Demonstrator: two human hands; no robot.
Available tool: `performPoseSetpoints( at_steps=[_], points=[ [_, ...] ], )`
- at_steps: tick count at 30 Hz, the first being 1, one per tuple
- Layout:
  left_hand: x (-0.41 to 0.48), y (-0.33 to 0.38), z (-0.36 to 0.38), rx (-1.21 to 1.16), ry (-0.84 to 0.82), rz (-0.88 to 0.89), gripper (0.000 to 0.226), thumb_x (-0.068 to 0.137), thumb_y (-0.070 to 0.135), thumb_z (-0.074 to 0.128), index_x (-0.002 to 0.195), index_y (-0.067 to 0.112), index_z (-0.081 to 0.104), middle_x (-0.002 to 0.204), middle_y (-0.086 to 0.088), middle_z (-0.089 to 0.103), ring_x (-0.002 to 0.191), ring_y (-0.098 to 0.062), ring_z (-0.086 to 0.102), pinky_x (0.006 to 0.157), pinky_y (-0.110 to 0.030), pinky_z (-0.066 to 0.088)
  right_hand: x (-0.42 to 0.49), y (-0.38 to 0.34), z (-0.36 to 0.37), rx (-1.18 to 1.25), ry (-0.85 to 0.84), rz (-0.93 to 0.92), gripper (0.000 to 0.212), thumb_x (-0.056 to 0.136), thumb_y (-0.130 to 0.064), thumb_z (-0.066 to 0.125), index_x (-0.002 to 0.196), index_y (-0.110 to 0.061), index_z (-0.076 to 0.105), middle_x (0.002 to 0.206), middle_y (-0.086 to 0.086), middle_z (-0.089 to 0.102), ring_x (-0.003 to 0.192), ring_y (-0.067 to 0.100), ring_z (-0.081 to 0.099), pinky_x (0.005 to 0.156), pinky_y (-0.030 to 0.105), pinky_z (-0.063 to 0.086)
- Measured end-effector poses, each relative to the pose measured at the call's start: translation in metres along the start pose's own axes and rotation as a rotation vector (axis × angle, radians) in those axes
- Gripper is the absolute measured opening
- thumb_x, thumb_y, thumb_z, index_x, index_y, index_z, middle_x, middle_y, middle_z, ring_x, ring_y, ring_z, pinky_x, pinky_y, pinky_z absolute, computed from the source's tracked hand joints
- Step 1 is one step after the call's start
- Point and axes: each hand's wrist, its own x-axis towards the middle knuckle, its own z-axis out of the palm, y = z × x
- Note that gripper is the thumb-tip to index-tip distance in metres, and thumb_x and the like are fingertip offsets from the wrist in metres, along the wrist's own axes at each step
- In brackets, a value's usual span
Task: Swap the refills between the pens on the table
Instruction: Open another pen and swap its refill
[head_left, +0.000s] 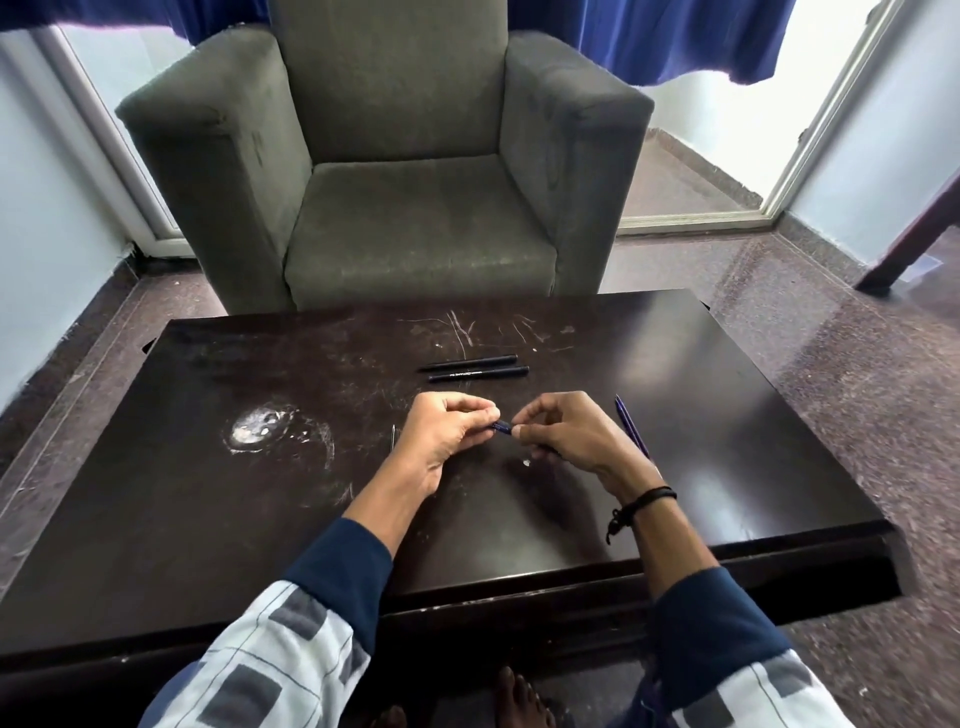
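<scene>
My left hand (447, 431) and my right hand (566, 434) meet over the middle of the dark table (208, 519), both pinching a short dark blue pen part (503, 427) between their fingertips. Its ends are hidden by my fingers. Two black pens (475, 368) lie side by side just beyond my hands. A purple pen (631, 423) lies on the table to the right of my right hand. A thin refill-like rod (393, 436) pokes out on the table to the left of my left hand, mostly hidden.
A grey armchair (405, 171) stands right behind the table's far edge. White scuff marks (260, 428) cover the left part of the tabletop. A bare foot (519, 696) shows below the near edge.
</scene>
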Motion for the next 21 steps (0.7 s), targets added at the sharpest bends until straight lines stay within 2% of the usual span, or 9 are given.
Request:
performPoseSetpoints(
  at_steps=[2, 4, 9, 14, 18, 21],
  points=[
    [0.000, 0.000, 0.001, -0.046, 0.013, 0.002, 0.009, 0.082, -0.007, 0.077, 0.088, -0.001, 0.074, 0.081, -0.009, 0.072, 0.077, -0.013, 0.071, 0.069, -0.023, 0.061, 0.006, 0.003, 0.005, -0.063, 0.037, -0.044, 0.007, 0.088, -0.017, 0.078, 0.089, -0.014, 0.072, 0.072, 0.013, 0.073, 0.062, 0.022, 0.066, 0.068, 0.043, 0.056],
    [0.001, 0.000, 0.000, -0.092, 0.013, -0.013, 0.011, 0.081, -0.008, 0.077, 0.090, -0.002, 0.074, 0.083, -0.011, 0.072, 0.078, -0.015, 0.071, 0.068, -0.022, 0.060, 0.009, 0.004, 0.009, -0.128, 0.051, -0.060, 0.007, 0.089, -0.024, 0.076, 0.087, -0.019, 0.071, 0.072, 0.009, 0.075, 0.061, 0.018, 0.067, 0.076, 0.046, 0.059],
    [0.001, 0.002, -0.002, -0.147, 0.053, -0.029, 0.018, 0.078, -0.011, 0.078, 0.095, -0.008, 0.073, 0.085, -0.014, 0.071, 0.075, -0.016, 0.073, 0.066, -0.022, 0.060, 0.007, 0.002, 0.014, -0.192, 0.076, -0.043, 0.019, 0.092, -0.038, 0.072, 0.084, -0.021, 0.068, 0.067, 0.002, 0.074, 0.059, 0.014, 0.069, 0.069, 0.041, 0.059],
    [0.001, 0.003, -0.001, -0.172, 0.093, -0.034, 0.014, 0.077, -0.012, 0.077, 0.087, -0.003, 0.073, 0.078, -0.012, 0.072, 0.071, -0.014, 0.074, 0.065, -0.023, 0.060, 0.004, -0.005, 0.020, -0.261, 0.125, -0.024, 0.025, 0.093, -0.041, 0.068, 0.083, -0.018, 0.063, 0.071, -0.002, 0.071, 0.056, 0.009, 0.062, 0.053, 0.024, 0.047],
    [-0.001, 0.002, 0.003, -0.193, 0.109, -0.046, 0.012, 0.079, -0.012, 0.075, 0.087, -0.003, 0.072, 0.082, -0.014, 0.071, 0.074, -0.018, 0.073, 0.065, -0.024, 0.061, 0.004, -0.008, 0.025, -0.303, 0.178, 0.002, 0.028, 0.090, -0.043, 0.068, 0.078, -0.019, 0.060, 0.075, -0.002, 0.067, 0.069, 0.017, 0.062, 0.054, 0.027, 0.040],
    [-0.002, 0.002, 0.004, -0.206, 0.107, -0.053, 0.012, 0.080, -0.012, 0.074, 0.087, -0.003, 0.072, 0.083, -0.015, 0.071, 0.077, -0.020, 0.072, 0.067, -0.026, 0.062, 0.003, -0.009, 0.026, -0.311, 0.205, 0.013, 0.029, 0.090, -0.043, 0.069, 0.076, -0.019, 0.060, 0.075, -0.002, 0.067, 0.072, 0.019, 0.063, 0.057, 0.028, 0.040]
  ],
)
